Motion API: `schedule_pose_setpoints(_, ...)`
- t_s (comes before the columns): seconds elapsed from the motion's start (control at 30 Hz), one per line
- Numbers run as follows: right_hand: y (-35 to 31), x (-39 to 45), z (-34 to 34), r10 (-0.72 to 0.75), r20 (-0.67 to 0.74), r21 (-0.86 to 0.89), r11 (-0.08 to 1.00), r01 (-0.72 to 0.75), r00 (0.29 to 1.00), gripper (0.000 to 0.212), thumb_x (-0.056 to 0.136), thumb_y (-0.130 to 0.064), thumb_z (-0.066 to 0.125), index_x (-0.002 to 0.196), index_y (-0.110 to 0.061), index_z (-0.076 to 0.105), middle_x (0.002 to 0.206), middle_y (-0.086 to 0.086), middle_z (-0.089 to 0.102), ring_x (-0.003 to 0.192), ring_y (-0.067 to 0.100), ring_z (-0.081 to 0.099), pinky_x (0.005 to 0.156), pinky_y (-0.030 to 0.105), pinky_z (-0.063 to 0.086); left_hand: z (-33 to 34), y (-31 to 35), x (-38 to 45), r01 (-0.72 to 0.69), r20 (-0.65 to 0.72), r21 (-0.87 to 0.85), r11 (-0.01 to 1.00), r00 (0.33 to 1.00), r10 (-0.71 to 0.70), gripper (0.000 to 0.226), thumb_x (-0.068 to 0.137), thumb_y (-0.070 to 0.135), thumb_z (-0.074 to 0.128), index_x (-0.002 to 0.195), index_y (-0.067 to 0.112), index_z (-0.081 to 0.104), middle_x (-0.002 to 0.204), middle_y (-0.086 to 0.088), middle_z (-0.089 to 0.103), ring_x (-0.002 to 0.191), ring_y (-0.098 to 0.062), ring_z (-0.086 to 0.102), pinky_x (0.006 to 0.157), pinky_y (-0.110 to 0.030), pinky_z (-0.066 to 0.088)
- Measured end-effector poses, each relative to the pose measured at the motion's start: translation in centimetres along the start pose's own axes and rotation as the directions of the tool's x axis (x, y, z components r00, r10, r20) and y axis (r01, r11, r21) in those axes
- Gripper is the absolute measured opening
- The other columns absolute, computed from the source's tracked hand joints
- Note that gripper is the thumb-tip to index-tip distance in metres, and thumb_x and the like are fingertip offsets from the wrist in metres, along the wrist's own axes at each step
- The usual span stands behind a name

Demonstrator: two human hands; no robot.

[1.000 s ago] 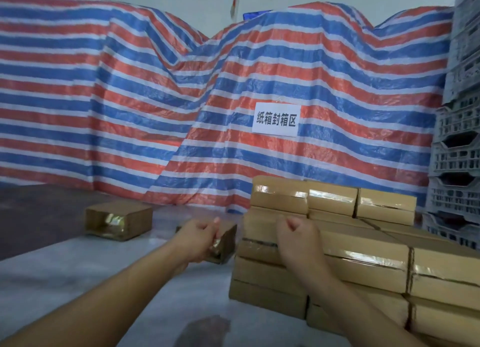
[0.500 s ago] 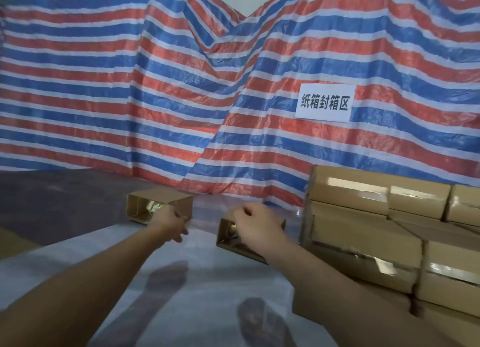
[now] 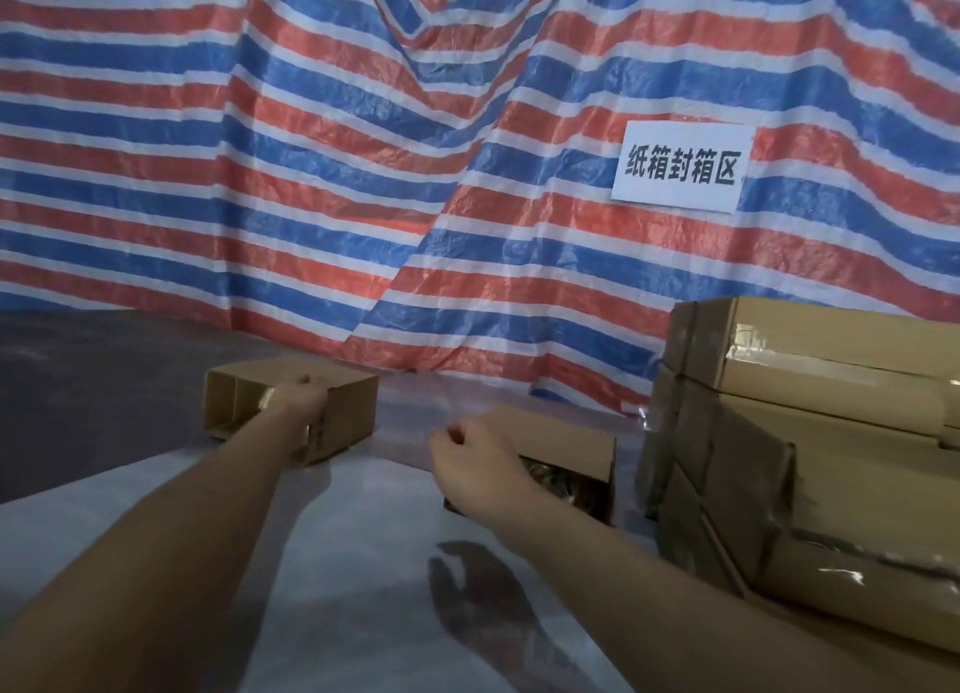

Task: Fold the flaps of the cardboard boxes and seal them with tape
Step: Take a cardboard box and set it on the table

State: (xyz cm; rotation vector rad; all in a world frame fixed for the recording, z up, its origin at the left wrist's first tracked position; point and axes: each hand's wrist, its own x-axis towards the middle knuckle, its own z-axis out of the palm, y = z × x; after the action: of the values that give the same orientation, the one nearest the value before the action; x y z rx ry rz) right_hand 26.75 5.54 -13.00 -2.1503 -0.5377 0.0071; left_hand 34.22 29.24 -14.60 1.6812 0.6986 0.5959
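**A:** How far along was the job at that point?

**B:** A good way in, I judged. A stack of sealed boxes point(image 3: 810, 432) stood at the right of the surface point(image 3: 337, 562), glossy tape showing along their seams. Two boxes were not yet done.

**A:** Which two?

**B:** The far box point(image 3: 343, 412), lying on its side at the left with its end open, and the near box point(image 3: 566, 458), just beside the stack, its open end facing the camera with something shiny inside.

**A:** And the hands?

**B:** Well apart. The left hand point(image 3: 298, 399) was at the far box's open end, fingers curled over its top edge, gripping it. The right hand point(image 3: 467, 458) hung in front of the near box, fingers loosely curled; I couldn't tell whether it held anything.

**A:** Any tape roll about?

**B:** None that I could see. Both open boxes needed their flaps folded and taped.

**A:** The backdrop?

**B:** A striped tarp point(image 3: 311, 173) with a white sign point(image 3: 681, 168).
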Motion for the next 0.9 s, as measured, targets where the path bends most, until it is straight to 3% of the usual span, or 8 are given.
schedule_pose_setpoints(0.17, -0.6, -0.1, 0.1, 0.0, 0.003, -0.015, 1.0, 0.0, 1.0, 0.02, 0.101, -0.025, 0.046, 0.082, -0.019, 0.05, 0.074, 0.0, 0.047, 0.063, 0.01, 0.046, 0.052, 0.021, 0.037, -1.0, 0.7, -0.9, -0.143, -0.068, 0.041, 0.989, 0.987, 0.145, 0.036, 0.094, 0.05, 0.053, 0.11, 0.018, 0.06, 0.094, -0.003, 0.062, 0.089, -0.026, 0.06, 0.076, -0.043, 0.052)
schedule_pose_setpoints(0.33, -3.1, -2.5, -1.3, -0.062, 0.021, -0.008, 0.998, 0.062, 0.998, 0.012, 0.095, -0.035, 0.053, 0.1, -0.024, 0.055, 0.089, -0.009, 0.055, 0.079, 0.006, 0.053, 0.063, 0.021, 0.039, -2.2, 4.5, -6.8, -0.272, -0.041, 0.223, 0.936, 0.957, 0.288, 0.045, 0.099, 0.054, 0.039, 0.115, 0.015, 0.056, 0.115, -0.008, 0.065, 0.097, -0.028, 0.061, 0.084, -0.042, 0.049)
schedule_pose_setpoints(0.43, -5.1, -5.0, -2.2, -0.045, 0.082, 0.029, 0.999, 0.043, 0.996, 0.076, 0.083, -0.065, 0.058, 0.147, -0.03, 0.034, 0.145, -0.008, 0.045, 0.13, 0.016, 0.046, 0.095, 0.03, 0.039, -3.1, 7.6, -12.1, -0.205, 0.0, 0.223, 0.953, 0.978, 0.21, 0.07, 0.102, 0.056, 0.021, 0.14, 0.003, 0.044, 0.144, -0.021, 0.046, 0.13, -0.037, 0.046, 0.111, -0.045, 0.034)
schedule_pose_setpoints(0.5, -6.0, -7.5, -2.5, -0.047, 0.141, 0.059, 0.998, 0.039, 0.989, 0.096, 0.074, -0.073, 0.06, 0.154, -0.041, 0.017, 0.16, -0.007, 0.028, 0.14, 0.021, 0.036, 0.104, 0.037, 0.037, -4.2, 9.0, -16.2, -0.219, 0.115, 0.194, 0.956, 0.973, 0.199, 0.069, 0.103, 0.055, 0.02, 0.144, 0.003, 0.041, 0.147, -0.02, 0.043, 0.135, -0.036, 0.042, 0.113, -0.042, 0.032)
schedule_pose_setpoints(0.63, -6.2, -13.0, -3.5, -0.033, 0.127, 0.194, 0.981, 0.008, 0.991, 0.096, 0.083, -0.064, 0.061, 0.158, -0.037, 0.008, 0.16, -0.001, 0.031, 0.129, 0.017, 0.044, 0.092, 0.029, 0.034, -6.0, 10.6, -24.3, -0.143, 0.321, 0.18, 0.973, 0.944, 0.079, 0.073, 0.097, 0.064, 0.03, 0.138, 0.006, 0.045, 0.123, -0.016, 0.059, 0.111, -0.034, 0.059, 0.086, -0.045, 0.052)
schedule_pose_setpoints(0.7, -5.7, -16.0, -4.2, -0.012, 0.132, 0.294, 0.955, -0.027, 0.991, 0.1, 0.08, -0.066, 0.063, 0.158, -0.034, 0.009, 0.159, 0.001, 0.032, 0.131, 0.018, 0.043, 0.097, 0.032, 0.036, -5.9, 11.1, -28.6, -0.101, 0.377, 0.167, 0.981, 0.926, 0.031, 0.064, 0.093, 0.067, 0.036, 0.125, 0.012, 0.043, 0.095, -0.011, 0.059, 0.085, -0.028, 0.061, 0.057, -0.038, 0.05)
schedule_pose_setpoints(0.77, -5.1, -18.5, -5.3, 0.003, 0.123, 0.343, 0.938, -0.046, 0.992, 0.098, 0.076, -0.068, 0.065, 0.155, -0.033, 0.02, 0.151, 0.001, 0.044, 0.127, 0.02, 0.047, 0.1, 0.035, 0.039, -4.7, 11.6, -32.0, -0.161, 0.408, 0.138, 0.977, 0.909, 0.092, 0.045, 0.091, 0.065, 0.043, 0.107, 0.024, 0.044, 0.09, -0.004, 0.055, 0.081, -0.022, 0.058, 0.051, -0.033, 0.046)
schedule_pose_setpoints(0.9, -3.2, -22.4, -8.5, 0.02, 0.02, 0.408, 0.912, -0.026, 1.0, 0.043, 0.089, -0.048, 0.065, 0.123, -0.029, 0.046, 0.11, -0.009, 0.059, 0.094, 0.005, 0.053, 0.075, 0.021, 0.04, -1.9, 12.6, -38.2, -0.27, 0.436, 0.286, 0.919, 0.891, 0.126, 0.042, 0.084, 0.07, 0.044, 0.083, 0.027, 0.044, 0.087, -0.002, 0.056, 0.073, -0.02, 0.056, 0.043, -0.027, 0.042)
